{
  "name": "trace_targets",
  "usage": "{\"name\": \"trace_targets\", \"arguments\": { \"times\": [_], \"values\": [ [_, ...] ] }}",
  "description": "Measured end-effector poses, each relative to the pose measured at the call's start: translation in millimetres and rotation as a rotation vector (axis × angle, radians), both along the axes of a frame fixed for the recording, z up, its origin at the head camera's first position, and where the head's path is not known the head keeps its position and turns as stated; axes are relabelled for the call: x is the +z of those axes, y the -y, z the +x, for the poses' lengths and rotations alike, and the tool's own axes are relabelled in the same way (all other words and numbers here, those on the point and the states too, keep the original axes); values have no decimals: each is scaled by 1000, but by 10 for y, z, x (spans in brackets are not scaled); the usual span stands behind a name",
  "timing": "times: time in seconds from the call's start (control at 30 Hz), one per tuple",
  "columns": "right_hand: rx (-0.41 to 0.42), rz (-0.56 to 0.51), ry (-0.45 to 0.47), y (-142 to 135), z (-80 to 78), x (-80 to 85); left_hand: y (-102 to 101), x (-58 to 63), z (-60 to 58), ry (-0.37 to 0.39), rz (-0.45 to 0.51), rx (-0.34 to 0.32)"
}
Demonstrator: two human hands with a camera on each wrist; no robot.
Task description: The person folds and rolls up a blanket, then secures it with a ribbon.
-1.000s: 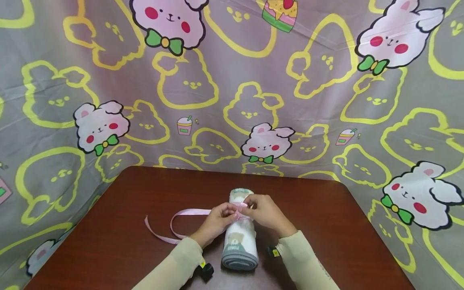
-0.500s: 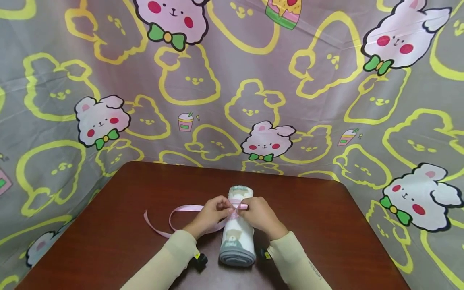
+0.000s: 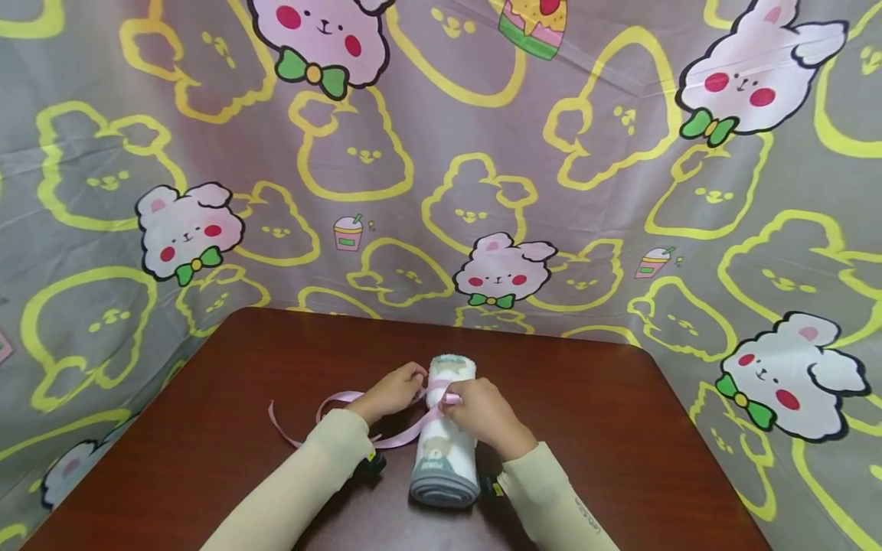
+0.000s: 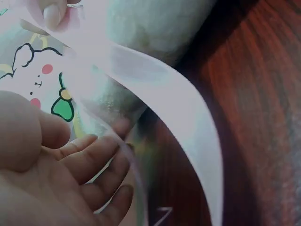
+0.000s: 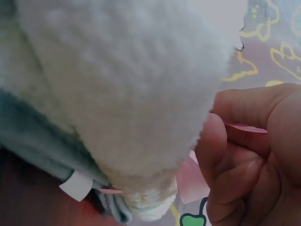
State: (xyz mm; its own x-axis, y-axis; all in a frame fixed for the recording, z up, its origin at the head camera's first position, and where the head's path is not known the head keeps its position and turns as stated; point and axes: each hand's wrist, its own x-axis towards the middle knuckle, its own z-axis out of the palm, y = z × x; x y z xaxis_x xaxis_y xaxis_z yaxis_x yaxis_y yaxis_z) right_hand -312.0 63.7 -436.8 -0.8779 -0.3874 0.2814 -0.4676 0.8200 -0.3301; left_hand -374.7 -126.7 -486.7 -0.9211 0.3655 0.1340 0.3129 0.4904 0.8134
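Observation:
A rolled white towel (image 3: 458, 457) with bear prints and a grey edge lies lengthwise on the table. Pink ribbon (image 4: 190, 120) goes around its upper half, with long tails trailing to the left. At the towel's left side is my left hand (image 3: 387, 395); in the left wrist view its fingers (image 4: 91, 162) are loosely bent and spread, a thin ribbon strand passing by the fingertips. My right hand (image 3: 484, 415) pinches a folded piece of ribbon on top of the roll. In the right wrist view those fingers (image 5: 235, 176) curl beside the towel, which hides part of the ribbon.
The dark brown wooden table (image 3: 586, 398) has rounded far corners. A grey curtain (image 3: 406, 138) with rabbit and bear prints hangs behind it and at both sides. A small white label (image 5: 77, 186) sticks out from the towel.
My left hand has come away from the knot area, moving left and slightly up. The right hand stays on the roll with ribbon between its fingers. A ribbon tail now hangs across the towel's left side.

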Motion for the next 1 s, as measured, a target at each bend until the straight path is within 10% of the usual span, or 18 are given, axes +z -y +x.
{"name": "trace_targets", "arguments": {
  "times": [0.23,0.63,1.0],
  "values": [
    [31,-12,-1,15,2,-40,70,59,52,113,192,-20],
    [-16,-20,37,-21,-15,-27,429,183,205,339,167,-213],
    [-37,-52,59,-64,-42,-34,1057,353,244,303,105,-326]
  ]
}}
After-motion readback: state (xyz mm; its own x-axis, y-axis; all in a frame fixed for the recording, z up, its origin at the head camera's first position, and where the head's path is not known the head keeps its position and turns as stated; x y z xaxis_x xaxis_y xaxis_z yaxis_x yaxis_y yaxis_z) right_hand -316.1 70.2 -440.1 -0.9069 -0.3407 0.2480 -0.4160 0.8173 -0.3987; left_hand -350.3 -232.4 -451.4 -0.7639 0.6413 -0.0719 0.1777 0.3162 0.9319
